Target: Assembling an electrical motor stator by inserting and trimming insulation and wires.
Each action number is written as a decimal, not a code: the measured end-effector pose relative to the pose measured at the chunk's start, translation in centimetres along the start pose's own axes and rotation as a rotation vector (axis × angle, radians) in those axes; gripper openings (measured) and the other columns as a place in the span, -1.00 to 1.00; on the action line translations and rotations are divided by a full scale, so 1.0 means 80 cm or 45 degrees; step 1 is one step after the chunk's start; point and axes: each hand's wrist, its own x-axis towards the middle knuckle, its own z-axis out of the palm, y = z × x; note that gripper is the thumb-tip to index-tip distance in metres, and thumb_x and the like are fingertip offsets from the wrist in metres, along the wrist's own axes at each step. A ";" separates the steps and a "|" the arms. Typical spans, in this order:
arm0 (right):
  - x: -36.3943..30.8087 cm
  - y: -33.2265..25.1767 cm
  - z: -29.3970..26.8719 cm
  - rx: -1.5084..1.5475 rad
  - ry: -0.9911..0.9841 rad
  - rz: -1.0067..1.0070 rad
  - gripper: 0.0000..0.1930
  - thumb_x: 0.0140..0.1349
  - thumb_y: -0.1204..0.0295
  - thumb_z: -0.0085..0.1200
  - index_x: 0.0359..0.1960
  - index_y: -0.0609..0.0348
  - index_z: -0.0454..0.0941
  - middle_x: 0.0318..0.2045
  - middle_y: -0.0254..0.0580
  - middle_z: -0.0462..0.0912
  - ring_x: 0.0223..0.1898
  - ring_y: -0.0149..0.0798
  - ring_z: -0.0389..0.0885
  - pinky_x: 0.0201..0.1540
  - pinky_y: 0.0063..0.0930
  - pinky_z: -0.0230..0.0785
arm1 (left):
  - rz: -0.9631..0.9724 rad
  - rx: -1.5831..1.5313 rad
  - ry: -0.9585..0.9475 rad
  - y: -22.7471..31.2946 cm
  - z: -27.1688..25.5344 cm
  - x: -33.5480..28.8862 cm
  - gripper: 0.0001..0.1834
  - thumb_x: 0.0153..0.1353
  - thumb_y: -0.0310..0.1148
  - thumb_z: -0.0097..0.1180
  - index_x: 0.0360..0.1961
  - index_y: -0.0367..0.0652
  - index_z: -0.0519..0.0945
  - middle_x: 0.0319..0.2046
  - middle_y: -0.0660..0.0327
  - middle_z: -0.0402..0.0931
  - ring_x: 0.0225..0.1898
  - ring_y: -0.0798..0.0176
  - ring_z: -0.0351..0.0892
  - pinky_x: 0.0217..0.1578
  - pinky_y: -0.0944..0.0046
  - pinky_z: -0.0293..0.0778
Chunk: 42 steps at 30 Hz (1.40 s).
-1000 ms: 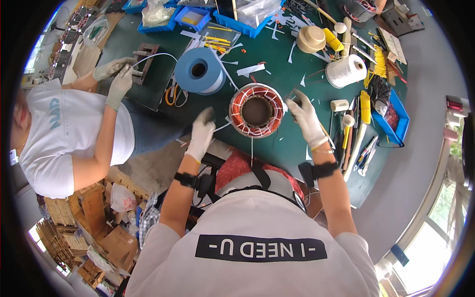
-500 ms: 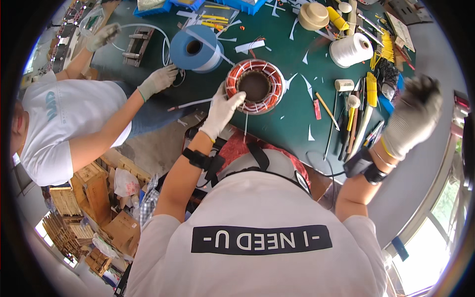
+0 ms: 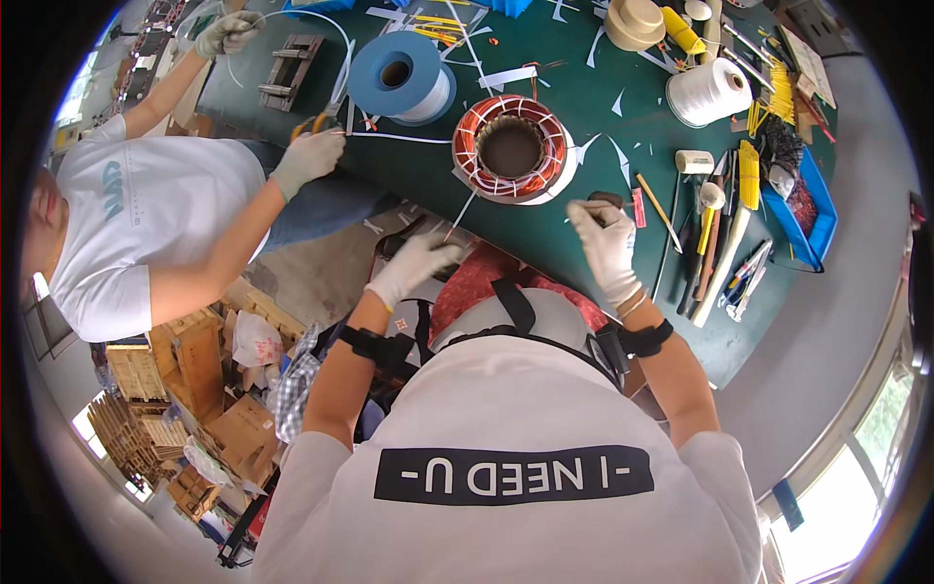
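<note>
A ring-shaped motor stator [image 3: 467, 146] with orange-red copper windings laced in white cord sits near the table's front edge. From its near side a white lacing cord [image 3: 467, 209] runs down to my left hand [image 3: 418, 268], gloved in white, whose fingers are closed at the cord's end. My right hand [image 3: 605, 251], also gloved, is at the front right of the stator with its fingers curled together. A small dark object [image 3: 607, 198] shows just beyond those fingertips. Whether the right fingers hold anything is hidden.
On the left, a co-worker's gloved hands hold orange-handled scissors [image 3: 309, 127] and white tubing [image 3: 348, 49]. A blue spool [image 3: 375, 73] stands left of the stator. To the right lie a white thread cone [image 3: 705, 92], mallets [image 3: 695, 163], brushes and a blue tray [image 3: 812, 209].
My left hand has let go of the stator and moved down to the cord. My right hand swung in from the far right. The co-worker's near hand now has scissors.
</note>
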 end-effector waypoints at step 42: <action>0.004 -0.040 0.002 0.174 -0.786 0.351 -0.59 0.42 0.15 0.05 -0.08 0.35 0.58 -0.41 -0.25 0.66 -0.58 -0.52 0.49 -0.52 -0.63 0.36 | 0.052 -0.700 -0.146 0.094 0.116 -0.030 -0.66 0.37 -0.18 0.21 -0.09 -0.29 0.64 -0.28 0.19 0.70 -0.35 0.41 0.65 -0.33 0.41 0.54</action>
